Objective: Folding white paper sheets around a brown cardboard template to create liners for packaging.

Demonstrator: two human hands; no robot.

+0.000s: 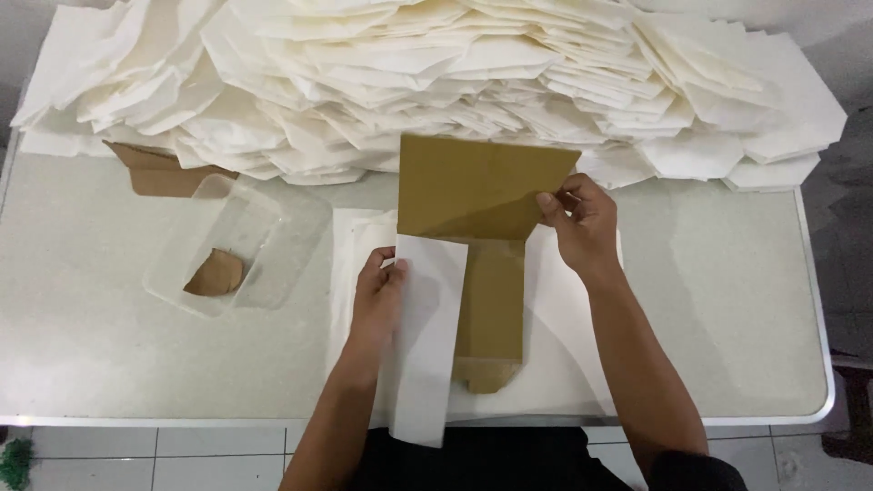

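Brown cardboard template (477, 186) pinched by right hand (582, 223); left hand (380, 293) fingers fold white paper (427, 336).

paper-folding workshop | heaped folded white paper (436, 73) | metal-edged worktable (91, 345)

A large heap of folded white paper pieces (436, 82) fills the far side of the pale table (91, 336). At left sits a clear plastic tub (227, 245) holding a brown scrap (215, 274).

A flat brown cardboard template (477, 195) lies on a white paper sheet (546, 327); the sheet's left flap (429, 336) is folded over it.
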